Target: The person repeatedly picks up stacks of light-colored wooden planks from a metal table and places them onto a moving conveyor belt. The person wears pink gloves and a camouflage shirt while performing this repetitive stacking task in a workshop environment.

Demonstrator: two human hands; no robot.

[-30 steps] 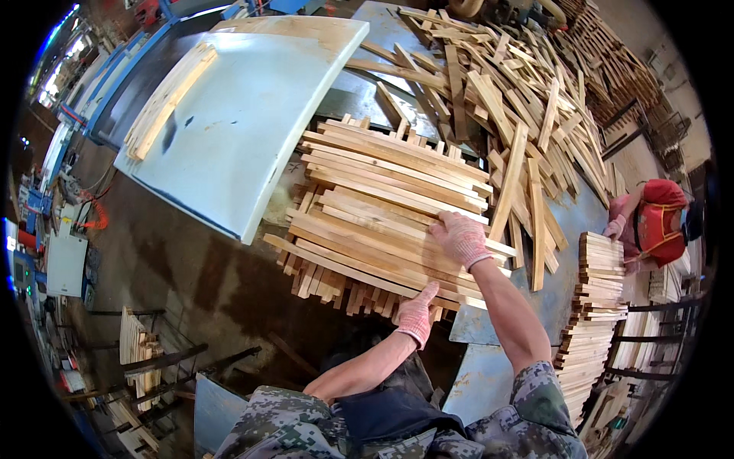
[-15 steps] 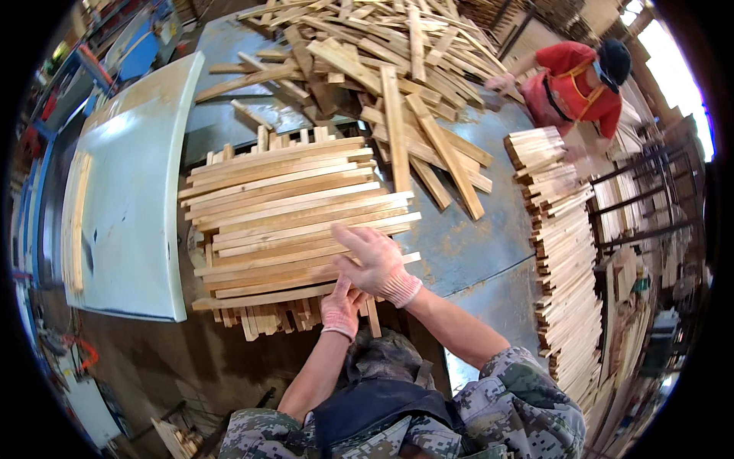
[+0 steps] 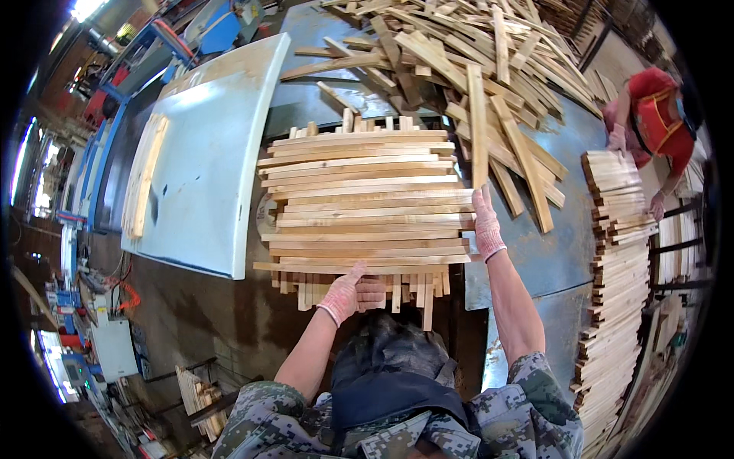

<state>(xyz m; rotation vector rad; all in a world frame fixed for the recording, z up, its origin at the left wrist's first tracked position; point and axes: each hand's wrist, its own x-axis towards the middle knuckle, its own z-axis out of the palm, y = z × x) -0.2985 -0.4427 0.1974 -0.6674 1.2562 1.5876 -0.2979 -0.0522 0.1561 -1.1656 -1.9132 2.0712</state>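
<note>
A person in a camouflage jacket steadies a stack of wooden slats (image 3: 367, 203) at the centre of the frame, on a blue worktop (image 3: 550, 252). The gloved left hand (image 3: 350, 292) has its fingers curled around the stack's near edge at lower centre; the gloved right hand (image 3: 485, 222) lies flat, fingers extended, against the stack's right end. A loose heap of slats (image 3: 474, 69) fills the upper frame. At upper right, a second person in red (image 3: 654, 122) handles a tall slat pile (image 3: 619, 252). A pale board (image 3: 206, 153) lies at left.
</note>
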